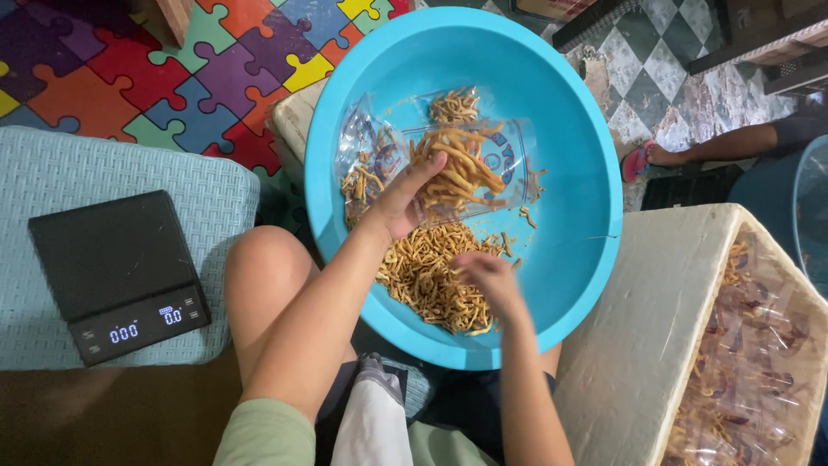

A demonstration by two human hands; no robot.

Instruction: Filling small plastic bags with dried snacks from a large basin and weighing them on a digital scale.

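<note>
The left hand (pixel 405 198) holds a clear plastic bag (pixel 431 160) open at about 11 o'clock inside the blue basin (pixel 578 198), its grip pinching the bag's mouth along with a bunch of fried snack sticks (pixel 457 168). The right hand (pixel 487 276) is cupped over the loose pile (pixel 423 276) at 6 o'clock, fingers curled, contents hidden. The sticks look brittle: a tight squeeze could snap them, or the bag could slip and spill.
</note>
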